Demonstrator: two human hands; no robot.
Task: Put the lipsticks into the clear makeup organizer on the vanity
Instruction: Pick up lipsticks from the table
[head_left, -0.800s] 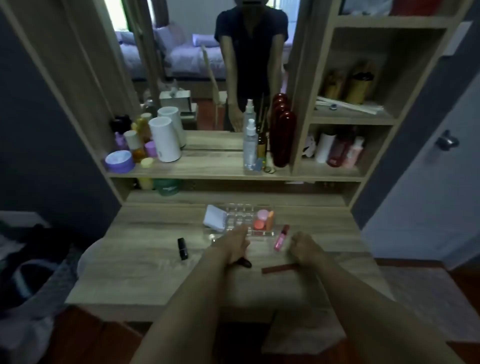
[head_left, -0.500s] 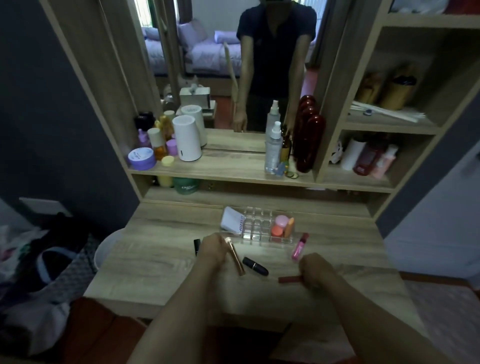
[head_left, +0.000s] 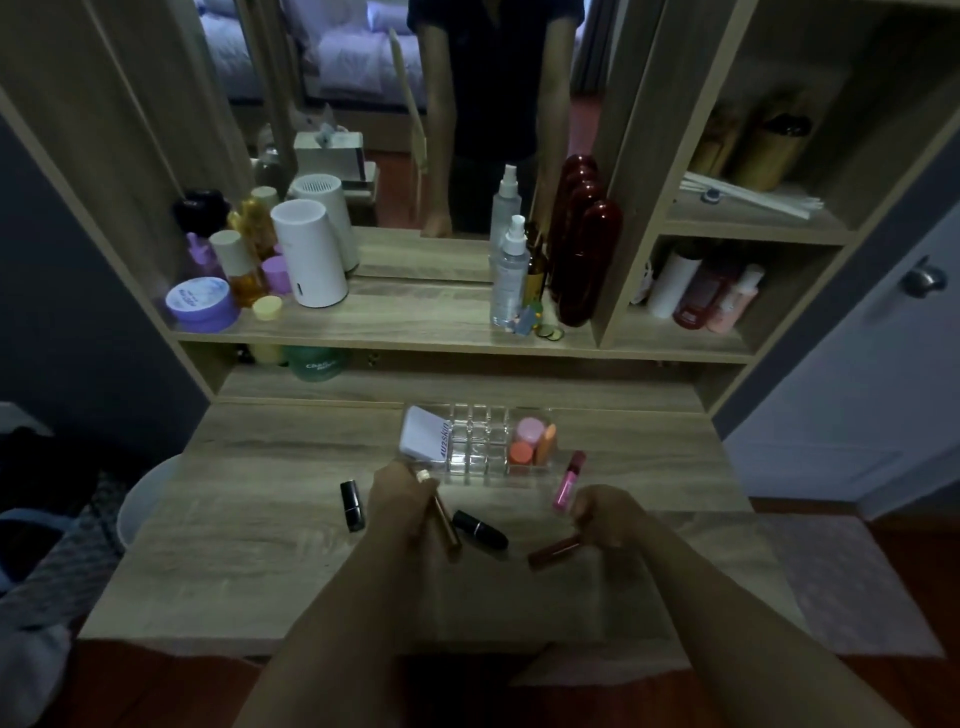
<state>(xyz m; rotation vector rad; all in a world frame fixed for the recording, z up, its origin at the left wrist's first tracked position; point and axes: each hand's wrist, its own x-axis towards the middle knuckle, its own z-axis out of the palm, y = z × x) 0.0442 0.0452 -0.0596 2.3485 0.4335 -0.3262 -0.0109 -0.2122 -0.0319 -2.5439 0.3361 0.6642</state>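
Dim light falls on the wooden vanity (head_left: 249, 519), where the organizer (head_left: 480, 444) stands near the back with its middle cells empty. At the left, a black lipstick (head_left: 352, 505) lies alone on the wood. Next, the left hand (head_left: 402, 501) is pinching a gold tube (head_left: 447, 525) — half a second ago this tube was only under the fingers, now it is tilted up, its top end just beside the organizer's front edge. A 2nd black lipstick (head_left: 480, 529) lies just beside it. The right hand (head_left: 608, 517) has closed its fingers on one end of a dark red tube (head_left: 553, 552), which before was flat on the table. A pink tube (head_left: 569, 480) lies near the organizer's right end. So 2 lipsticks are picked, 3 wait — none is yet inside.
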